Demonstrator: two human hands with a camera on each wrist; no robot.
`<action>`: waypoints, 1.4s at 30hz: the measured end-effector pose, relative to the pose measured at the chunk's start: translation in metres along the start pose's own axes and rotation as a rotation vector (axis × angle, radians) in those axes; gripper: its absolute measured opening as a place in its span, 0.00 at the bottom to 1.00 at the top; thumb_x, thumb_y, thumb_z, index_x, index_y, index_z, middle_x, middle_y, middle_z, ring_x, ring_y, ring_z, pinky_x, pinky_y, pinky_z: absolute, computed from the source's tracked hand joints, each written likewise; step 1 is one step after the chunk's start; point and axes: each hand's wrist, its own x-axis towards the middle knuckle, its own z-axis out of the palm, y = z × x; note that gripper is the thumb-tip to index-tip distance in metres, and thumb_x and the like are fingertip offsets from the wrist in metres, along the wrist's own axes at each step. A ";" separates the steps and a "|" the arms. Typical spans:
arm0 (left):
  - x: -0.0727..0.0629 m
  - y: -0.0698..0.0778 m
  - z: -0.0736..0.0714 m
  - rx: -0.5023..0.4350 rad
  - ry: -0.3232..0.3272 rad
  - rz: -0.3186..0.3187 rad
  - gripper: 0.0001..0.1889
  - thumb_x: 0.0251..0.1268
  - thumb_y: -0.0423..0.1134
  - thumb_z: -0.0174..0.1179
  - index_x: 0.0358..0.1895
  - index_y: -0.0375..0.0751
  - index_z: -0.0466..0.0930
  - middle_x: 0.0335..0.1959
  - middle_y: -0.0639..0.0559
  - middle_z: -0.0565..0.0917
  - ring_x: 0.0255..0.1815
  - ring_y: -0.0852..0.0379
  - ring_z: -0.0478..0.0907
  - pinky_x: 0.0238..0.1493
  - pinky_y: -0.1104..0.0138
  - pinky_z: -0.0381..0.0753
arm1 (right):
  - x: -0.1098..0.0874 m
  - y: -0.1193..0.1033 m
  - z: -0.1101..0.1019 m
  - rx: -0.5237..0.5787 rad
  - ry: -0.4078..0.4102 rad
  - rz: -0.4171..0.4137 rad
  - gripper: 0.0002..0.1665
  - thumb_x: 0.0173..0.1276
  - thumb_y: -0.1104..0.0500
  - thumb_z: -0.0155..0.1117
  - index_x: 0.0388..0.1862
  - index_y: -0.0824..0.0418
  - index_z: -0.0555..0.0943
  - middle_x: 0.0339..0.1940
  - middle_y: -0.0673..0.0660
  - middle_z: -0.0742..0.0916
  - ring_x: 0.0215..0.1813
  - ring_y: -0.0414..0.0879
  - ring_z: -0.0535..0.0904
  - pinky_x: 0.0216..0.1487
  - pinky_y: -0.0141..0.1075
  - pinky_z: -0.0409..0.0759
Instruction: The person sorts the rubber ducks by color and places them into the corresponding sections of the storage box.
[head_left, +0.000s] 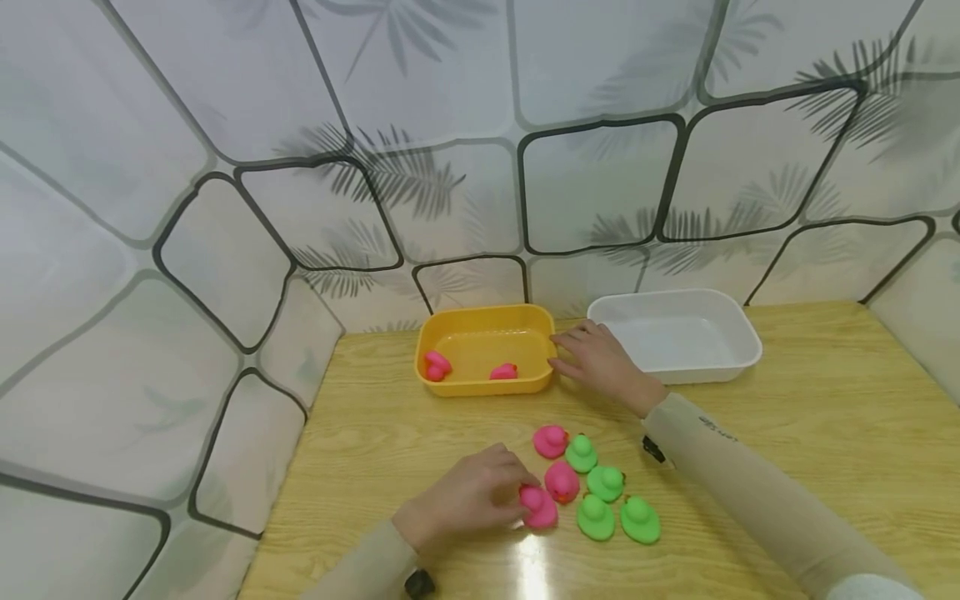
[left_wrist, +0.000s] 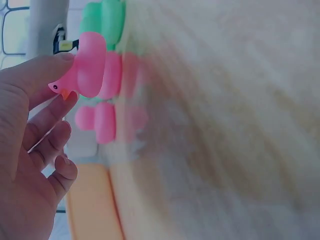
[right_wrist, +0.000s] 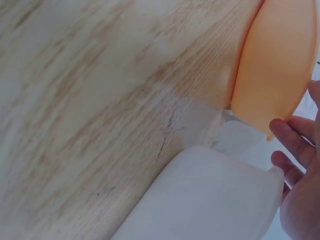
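Observation:
My left hand (head_left: 480, 490) pinches a pink toy duck (head_left: 540, 508) between thumb and fingers; in the left wrist view the pink duck (left_wrist: 92, 65) shows its orange beak by a fingertip. Two other pink ducks, one at the back (head_left: 551, 442) and one nearer (head_left: 562, 482), stand close by on the table. Beside them are several green toy ducks (head_left: 604, 482). My right hand (head_left: 600, 358) has its fingers extended to the right rim of the yellow tray (head_left: 483, 388), fingertips right at the edge. Inside that tray lie two pink ducks, at the left (head_left: 437, 367) and near the middle (head_left: 504, 372).
A white tray (head_left: 735, 367) stands just right of the yellow one, partly behind my right hand. Both trays are near the patterned wall (head_left: 465, 200) at the back of the wooden table (head_left: 810, 417). Another wall rises along the left side.

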 end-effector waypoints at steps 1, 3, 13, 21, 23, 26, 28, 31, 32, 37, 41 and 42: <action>0.000 -0.001 -0.003 0.002 0.003 -0.004 0.14 0.69 0.46 0.69 0.55 0.51 0.88 0.47 0.62 0.86 0.50 0.65 0.77 0.56 0.77 0.74 | 0.000 0.000 0.000 0.001 0.000 -0.001 0.29 0.76 0.46 0.66 0.65 0.66 0.82 0.60 0.61 0.87 0.61 0.58 0.75 0.60 0.55 0.74; 0.001 -0.003 -0.008 -0.009 0.014 -0.014 0.14 0.68 0.45 0.70 0.55 0.49 0.88 0.48 0.60 0.87 0.51 0.63 0.78 0.56 0.74 0.76 | 0.000 0.000 -0.001 0.004 0.003 -0.004 0.29 0.76 0.46 0.66 0.65 0.66 0.82 0.60 0.61 0.87 0.61 0.59 0.75 0.60 0.55 0.74; 0.005 -0.017 -0.030 0.003 0.077 -0.052 0.15 0.68 0.45 0.71 0.55 0.47 0.88 0.49 0.57 0.87 0.51 0.60 0.80 0.55 0.68 0.80 | 0.001 0.002 0.001 -0.007 -0.007 -0.010 0.29 0.77 0.46 0.65 0.66 0.65 0.81 0.60 0.61 0.87 0.61 0.58 0.75 0.60 0.55 0.74; 0.010 -0.028 -0.044 0.018 0.047 -0.097 0.16 0.68 0.45 0.71 0.56 0.46 0.87 0.51 0.57 0.87 0.54 0.58 0.80 0.61 0.62 0.79 | 0.002 0.001 -0.001 0.005 -0.013 -0.015 0.29 0.77 0.47 0.65 0.66 0.66 0.81 0.61 0.62 0.87 0.62 0.59 0.75 0.61 0.56 0.73; 0.013 -0.031 -0.046 0.025 0.037 -0.099 0.16 0.69 0.45 0.70 0.56 0.46 0.87 0.51 0.57 0.87 0.54 0.57 0.80 0.62 0.62 0.79 | 0.001 0.000 -0.002 0.001 -0.019 -0.009 0.30 0.77 0.47 0.65 0.67 0.66 0.81 0.61 0.62 0.87 0.62 0.59 0.75 0.62 0.56 0.73; 0.016 -0.034 -0.051 0.035 0.033 -0.106 0.16 0.69 0.45 0.70 0.55 0.45 0.87 0.51 0.56 0.87 0.54 0.56 0.80 0.61 0.61 0.79 | 0.001 0.000 -0.002 -0.006 -0.020 -0.008 0.29 0.77 0.47 0.65 0.67 0.66 0.81 0.61 0.62 0.87 0.61 0.59 0.75 0.61 0.56 0.73; 0.018 -0.036 -0.055 0.040 0.035 -0.110 0.16 0.69 0.45 0.70 0.55 0.45 0.87 0.51 0.55 0.86 0.54 0.56 0.79 0.59 0.61 0.80 | 0.001 0.001 -0.001 -0.011 -0.019 -0.009 0.29 0.77 0.47 0.65 0.67 0.66 0.81 0.61 0.62 0.87 0.61 0.59 0.75 0.61 0.56 0.73; 0.022 -0.039 -0.062 0.049 0.051 -0.101 0.16 0.68 0.44 0.71 0.55 0.44 0.87 0.50 0.55 0.87 0.52 0.55 0.79 0.57 0.61 0.80 | 0.001 0.000 -0.001 -0.014 -0.020 -0.009 0.30 0.77 0.47 0.65 0.67 0.66 0.81 0.61 0.62 0.87 0.61 0.59 0.75 0.61 0.56 0.73; 0.023 -0.041 -0.064 0.056 0.057 -0.094 0.16 0.68 0.44 0.71 0.54 0.44 0.87 0.49 0.54 0.87 0.52 0.55 0.79 0.57 0.61 0.80 | 0.001 0.000 -0.002 -0.014 -0.021 -0.008 0.30 0.77 0.46 0.65 0.67 0.66 0.81 0.61 0.62 0.87 0.61 0.59 0.75 0.61 0.56 0.73; 0.028 -0.050 -0.075 0.088 0.093 -0.082 0.15 0.67 0.44 0.72 0.53 0.43 0.88 0.47 0.53 0.86 0.49 0.54 0.78 0.54 0.61 0.80 | 0.001 -0.001 -0.003 -0.009 -0.017 -0.010 0.30 0.76 0.46 0.65 0.67 0.66 0.81 0.61 0.62 0.87 0.61 0.59 0.75 0.61 0.56 0.74; 0.031 -0.059 -0.081 0.095 0.101 -0.111 0.16 0.67 0.45 0.73 0.53 0.42 0.88 0.45 0.53 0.86 0.48 0.54 0.78 0.53 0.62 0.80 | 0.001 0.000 -0.003 -0.011 -0.019 -0.011 0.30 0.76 0.46 0.65 0.67 0.66 0.81 0.61 0.62 0.87 0.61 0.59 0.75 0.61 0.56 0.73; 0.032 -0.061 -0.083 0.098 0.101 -0.121 0.16 0.67 0.45 0.73 0.53 0.42 0.88 0.46 0.53 0.86 0.48 0.54 0.78 0.53 0.62 0.80 | 0.001 0.000 -0.003 -0.013 -0.020 -0.011 0.30 0.76 0.46 0.65 0.67 0.66 0.81 0.61 0.62 0.87 0.61 0.60 0.75 0.61 0.56 0.73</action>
